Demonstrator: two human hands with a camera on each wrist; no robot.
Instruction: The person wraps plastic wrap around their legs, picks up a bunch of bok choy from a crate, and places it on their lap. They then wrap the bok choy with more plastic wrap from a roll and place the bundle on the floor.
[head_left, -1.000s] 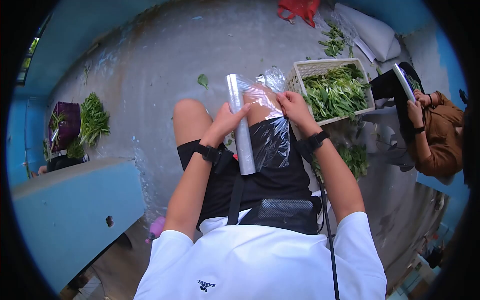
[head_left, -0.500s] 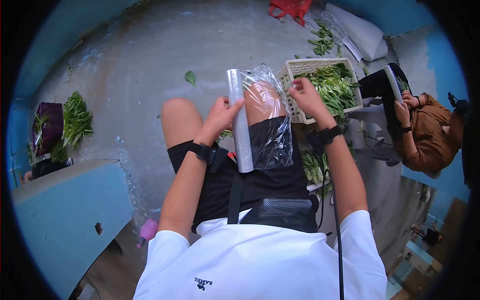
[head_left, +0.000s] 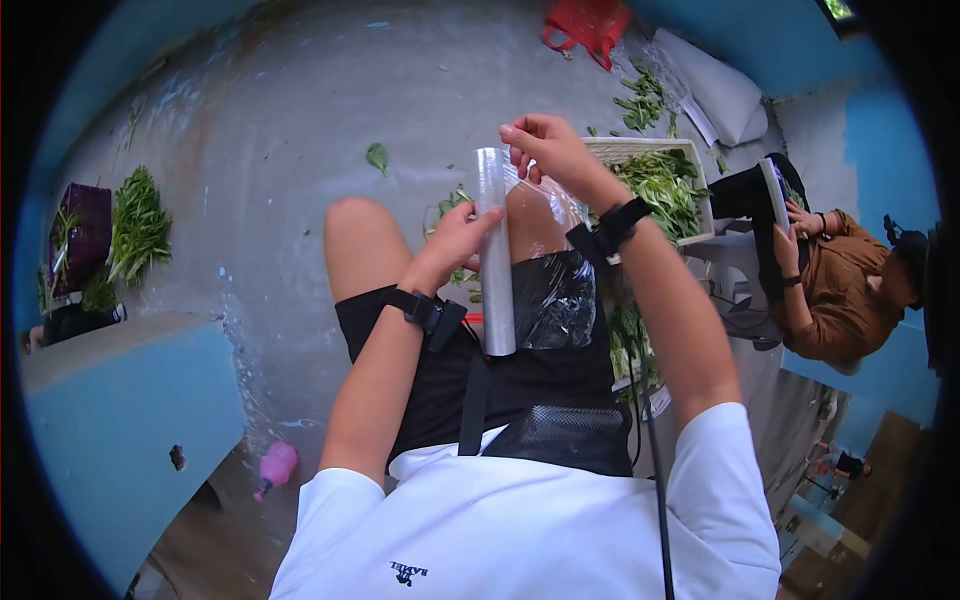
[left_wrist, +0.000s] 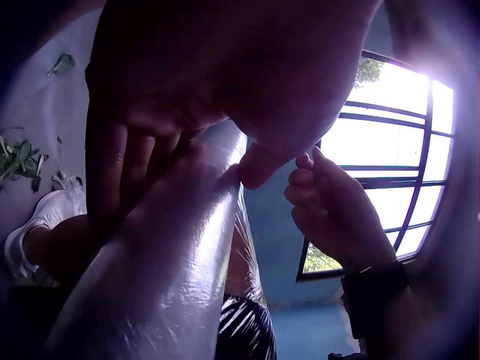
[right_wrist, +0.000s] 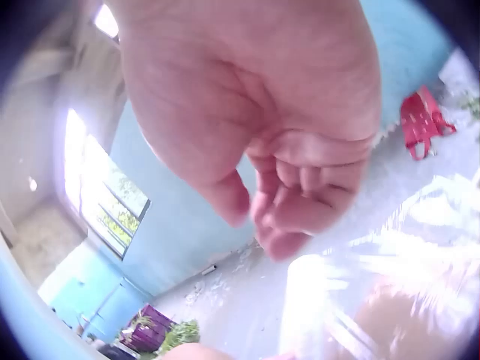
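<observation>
A roll of clear plastic film (head_left: 493, 275) stands lengthwise over the lap, gripped near its middle by my left hand (head_left: 455, 245). In the left wrist view, that hand's fingers pass behind the roll and its thumb lies along the near side. A loose sheet of film (head_left: 560, 310) hangs off the roll's right side, over the right thigh and black shorts. My right hand (head_left: 555, 150) is above the roll's top end. Its fingers (right_wrist: 289, 217) are loosely curled, with a gap to the thumb and nothing visible between them in the right wrist view.
A white crate (head_left: 690, 160) of leafy greens stands beyond the right knee, with more greens (head_left: 630, 345) below it. At right sits another person (head_left: 840, 275) holding a similar roll. A purple crate (head_left: 85, 235), red bag (head_left: 588, 28) and low blue wall (head_left: 130, 430) surround the floor.
My right hand has let go of the film's edge, swung out to the right, then come back left over the roll's top. The left hand keeps its grip on the roll.
</observation>
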